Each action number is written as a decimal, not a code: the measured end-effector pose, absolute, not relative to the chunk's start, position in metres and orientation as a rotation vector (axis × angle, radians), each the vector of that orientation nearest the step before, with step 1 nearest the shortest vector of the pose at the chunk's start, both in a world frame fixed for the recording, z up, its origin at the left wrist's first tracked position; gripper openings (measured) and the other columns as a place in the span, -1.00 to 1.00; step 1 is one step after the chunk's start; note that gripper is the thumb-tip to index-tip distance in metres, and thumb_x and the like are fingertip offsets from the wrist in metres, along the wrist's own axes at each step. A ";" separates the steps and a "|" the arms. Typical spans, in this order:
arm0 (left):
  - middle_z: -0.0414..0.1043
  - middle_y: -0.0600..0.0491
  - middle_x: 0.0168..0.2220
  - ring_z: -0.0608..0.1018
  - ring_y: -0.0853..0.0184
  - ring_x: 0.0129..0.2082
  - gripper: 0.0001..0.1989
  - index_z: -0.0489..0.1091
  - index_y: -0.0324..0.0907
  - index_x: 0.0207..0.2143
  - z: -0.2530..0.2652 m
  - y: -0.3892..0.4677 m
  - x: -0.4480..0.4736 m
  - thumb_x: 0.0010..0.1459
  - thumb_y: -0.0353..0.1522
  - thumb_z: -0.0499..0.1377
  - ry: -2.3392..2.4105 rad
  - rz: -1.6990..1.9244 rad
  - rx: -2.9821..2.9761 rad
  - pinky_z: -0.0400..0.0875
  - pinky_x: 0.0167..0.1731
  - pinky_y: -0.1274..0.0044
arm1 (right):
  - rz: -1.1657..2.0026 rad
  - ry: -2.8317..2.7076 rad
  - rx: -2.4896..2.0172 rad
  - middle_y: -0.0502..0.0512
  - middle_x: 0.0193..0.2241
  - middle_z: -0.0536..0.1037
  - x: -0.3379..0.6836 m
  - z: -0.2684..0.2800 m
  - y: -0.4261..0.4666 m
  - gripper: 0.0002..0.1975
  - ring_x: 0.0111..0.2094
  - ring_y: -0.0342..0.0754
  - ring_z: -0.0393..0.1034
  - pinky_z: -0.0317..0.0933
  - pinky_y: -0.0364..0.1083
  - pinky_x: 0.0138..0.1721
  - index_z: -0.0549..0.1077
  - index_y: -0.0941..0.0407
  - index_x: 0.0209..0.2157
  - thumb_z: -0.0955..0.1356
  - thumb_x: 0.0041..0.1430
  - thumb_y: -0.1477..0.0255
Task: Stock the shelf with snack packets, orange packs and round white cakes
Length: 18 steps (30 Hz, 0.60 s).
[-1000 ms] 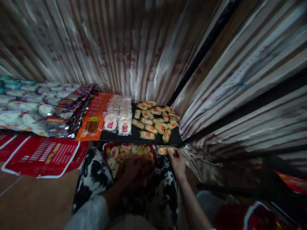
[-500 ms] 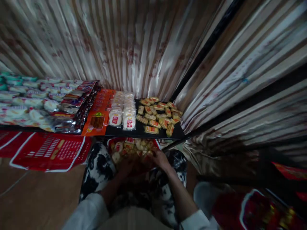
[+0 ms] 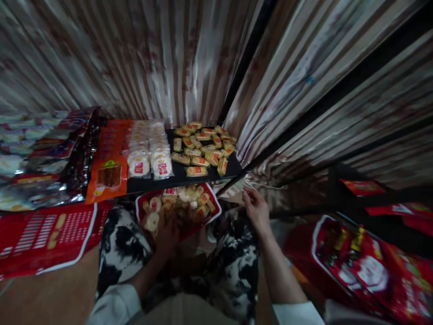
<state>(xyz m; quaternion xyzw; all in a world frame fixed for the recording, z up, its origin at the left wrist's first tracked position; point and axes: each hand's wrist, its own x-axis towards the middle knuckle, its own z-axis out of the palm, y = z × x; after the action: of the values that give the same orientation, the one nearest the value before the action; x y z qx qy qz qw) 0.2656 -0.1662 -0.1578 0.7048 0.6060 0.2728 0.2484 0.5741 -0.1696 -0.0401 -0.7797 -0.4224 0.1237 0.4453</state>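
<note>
A red basket with a white rim [image 3: 219,211] sits tilted between my knees, holding several small wrapped snacks [image 3: 189,196], some round and white, some yellow. My left hand [image 3: 167,234] reaches over its near left side among the snacks; the fingers are dim and blurred. Off to the right of the basket, above my right knee, is my right hand [image 3: 257,210], its fingers curled together at the tips. Whatever they hold, if anything, is too small to make out. Beyond the basket, yellow wrapped bars [image 3: 199,161] lie scattered on a black shelf [image 3: 145,186].
Two rows of round white packets [image 3: 162,166], orange packs [image 3: 108,174] and dark shiny packets [image 3: 81,167] fill the shelf leftward. A red basket [image 3: 50,234] is below them. Another basket [image 3: 316,243] with red packets stands right. A striped curtain [image 3: 152,58] hangs behind a black pole [image 3: 243,54].
My right hand has come out of the basket and moved right. My left hand stays in it. The view has swung right, bringing more of the right basket into sight.
</note>
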 end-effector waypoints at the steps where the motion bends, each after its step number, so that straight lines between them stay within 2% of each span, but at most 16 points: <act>1: -0.05 -0.10 0.30 0.06 0.02 0.28 -0.63 0.39 -0.21 -0.02 -0.159 -0.168 0.267 0.12 -0.44 0.01 1.652 0.779 1.964 0.10 0.18 0.16 | 0.323 -0.999 -1.950 0.23 -0.24 0.54 0.582 -0.040 -0.173 -0.53 -0.26 0.05 0.45 0.35 0.05 -0.20 0.48 0.16 -0.19 0.27 0.04 0.09; 5: -0.40 -0.01 0.37 -0.16 -0.04 0.32 -0.56 0.33 -0.18 0.06 -0.152 -0.176 0.279 0.10 -0.49 0.01 1.583 0.857 2.156 -0.01 0.20 0.08 | 0.384 -0.893 -1.992 0.23 -0.25 0.55 0.607 -0.046 -0.183 -0.50 -0.34 0.04 0.47 0.36 0.04 -0.26 0.48 0.16 -0.20 0.30 -0.01 0.06; 8: -0.51 0.04 0.37 -0.17 -0.02 0.32 -0.49 0.21 -0.09 0.15 -0.139 -0.179 0.294 0.13 -0.49 0.00 1.466 0.808 2.271 0.01 0.19 0.08 | 0.454 -0.868 -2.004 0.23 -0.27 0.56 0.621 -0.051 -0.185 -0.51 -0.35 0.05 0.47 0.36 0.03 -0.27 0.47 0.16 -0.18 0.29 0.00 0.08; 11: -0.47 0.02 0.37 -0.19 0.00 0.32 -0.47 0.15 -0.08 0.20 -0.129 -0.176 0.310 0.15 -0.48 -0.02 1.340 0.705 2.371 0.00 0.20 0.10 | 0.570 -0.955 -2.049 0.20 -0.31 0.57 0.636 -0.051 -0.183 -0.58 -0.35 0.03 0.47 0.34 0.01 -0.27 0.48 0.18 -0.20 0.28 0.04 0.16; 15: -0.26 -0.15 0.35 -0.16 -0.01 0.32 -0.45 0.09 -0.20 0.22 -0.136 -0.167 0.326 0.16 -0.40 0.03 1.226 0.545 2.473 0.05 0.18 0.10 | 0.764 -1.330 -2.090 0.15 -0.32 0.58 0.649 -0.053 -0.174 -0.73 -0.32 0.00 0.45 0.31 -0.07 -0.26 0.52 0.14 -0.25 0.28 0.07 0.34; 18: -0.12 -0.24 0.31 -0.08 0.02 0.31 -0.36 -0.01 -0.27 0.26 -0.147 -0.164 0.332 0.13 -0.37 0.06 1.212 0.434 2.512 0.11 0.16 0.14 | 0.832 -1.606 -2.114 0.06 -0.41 0.59 0.649 -0.065 -0.162 -0.81 -0.41 -0.06 0.43 0.28 -0.13 -0.35 0.56 0.09 -0.32 0.33 0.01 0.44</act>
<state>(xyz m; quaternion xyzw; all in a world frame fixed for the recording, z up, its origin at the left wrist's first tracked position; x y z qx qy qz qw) 0.3315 -0.1641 -0.1465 0.8785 0.4241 0.1518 0.1589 0.6486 -0.1616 -0.0647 -0.7476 -0.5679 0.2944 0.1787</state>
